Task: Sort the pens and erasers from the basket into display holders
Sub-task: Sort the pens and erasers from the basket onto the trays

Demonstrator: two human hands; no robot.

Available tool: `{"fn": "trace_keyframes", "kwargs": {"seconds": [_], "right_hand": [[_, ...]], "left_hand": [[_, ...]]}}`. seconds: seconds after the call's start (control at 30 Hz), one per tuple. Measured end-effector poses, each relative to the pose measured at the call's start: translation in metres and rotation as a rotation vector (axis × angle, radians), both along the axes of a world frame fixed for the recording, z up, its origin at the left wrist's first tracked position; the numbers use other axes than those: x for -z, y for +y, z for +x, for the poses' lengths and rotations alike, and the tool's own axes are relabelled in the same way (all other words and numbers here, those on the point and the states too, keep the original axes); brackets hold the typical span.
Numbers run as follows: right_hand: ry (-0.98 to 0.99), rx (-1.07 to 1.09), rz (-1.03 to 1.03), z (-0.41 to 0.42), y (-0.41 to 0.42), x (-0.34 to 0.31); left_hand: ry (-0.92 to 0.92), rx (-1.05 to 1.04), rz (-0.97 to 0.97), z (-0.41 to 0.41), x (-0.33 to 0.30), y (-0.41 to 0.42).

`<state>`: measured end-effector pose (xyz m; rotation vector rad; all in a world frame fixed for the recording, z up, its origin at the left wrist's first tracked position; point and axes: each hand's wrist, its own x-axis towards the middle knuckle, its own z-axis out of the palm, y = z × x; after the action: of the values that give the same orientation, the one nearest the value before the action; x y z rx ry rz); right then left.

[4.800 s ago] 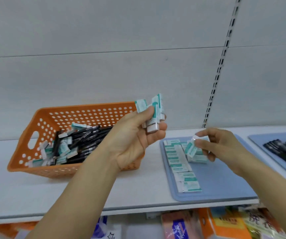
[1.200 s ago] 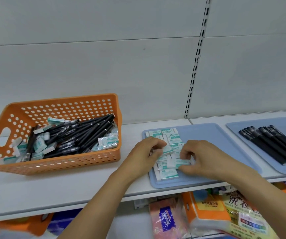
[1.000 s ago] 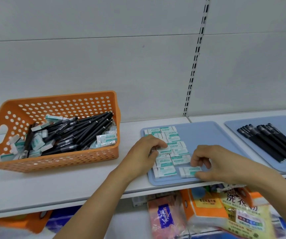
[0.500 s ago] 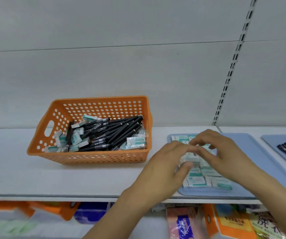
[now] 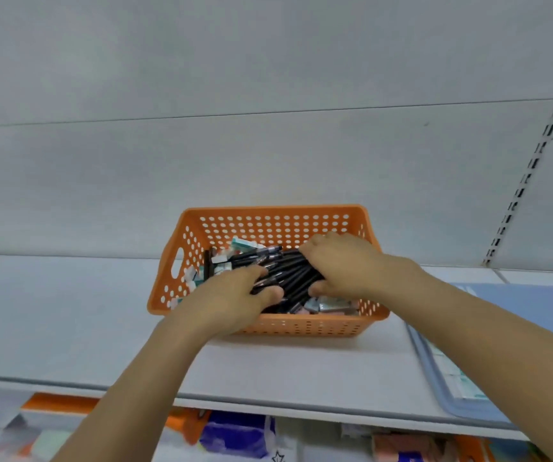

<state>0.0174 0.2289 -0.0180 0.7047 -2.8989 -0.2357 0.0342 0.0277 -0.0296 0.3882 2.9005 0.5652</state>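
A bundle of black pens (image 5: pixel 288 275) is being gathered inside the orange basket (image 5: pixel 268 225), which stands on the white shelf (image 5: pixel 68 311). The bundle is clasped from above by the right hand (image 5: pixel 338 265), fingers curled over its far side and thumb tucked under the near side. The left hand (image 5: pixel 231 298) is laid on the bundle's near-left end, thumb pressed against the pens; whether its fingers are closed round them cannot be told, since the fingertips are hidden. The step in hand is judged to be a pen pickup. For the next move, the bundle would need to be held level and lifted clear of the basket's rim, so that no pen is caught or dropped. Wrapped erasers (image 5: pixel 331 305) are seen loose in the basket, some at the near-right corner and others at the left behind the pens, so much sorting is judged to be left. A blue tray (image 5: pixel 534 305) is set on the shelf to the right, with a few erasers lined along its near-left edge
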Motion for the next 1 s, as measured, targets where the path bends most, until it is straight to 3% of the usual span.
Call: {"fn": "trace_keyframes", "kwargs": {"seconds": [0.13,0.33,0.57,0.63,0.7,0.83,0.93,1.0], "right_hand": [[0.004,0.066,0.189,-0.015,-0.005,0.014],[0.151,-0.014,0.326,-0.008,-0.007,0.012],[0.174,0.114,0.271,0.005,0.005,-0.028],[0.130,0.198,0.128,0.006,0.013,-0.037],[-0.005,0.274,-0.155,0.006,0.021,-0.043],[-0.489,0.272,-1.009,0.011,0.028,-0.043],[-0.862,0.125,-1.449,0.018,0.019,-0.038],[-1.016,0.054,-1.542,0.022,0.009,-0.033]], "left_hand": [[-0.005,-0.004,0.014,-0.003,0.007,-0.002],[0.071,-0.008,0.079,0.000,0.007,-0.001],[0.081,-0.070,0.509,-0.005,0.004,-0.009],[0.038,-0.118,0.664,-0.007,0.001,-0.008],[0.020,-0.168,0.811,-0.009,-0.001,-0.004],[-0.033,-0.236,1.013,-0.008,-0.005,0.011],[-0.304,-0.111,1.355,-0.006,-0.009,0.029],[-0.501,0.055,1.590,-0.001,-0.015,0.042]]}}
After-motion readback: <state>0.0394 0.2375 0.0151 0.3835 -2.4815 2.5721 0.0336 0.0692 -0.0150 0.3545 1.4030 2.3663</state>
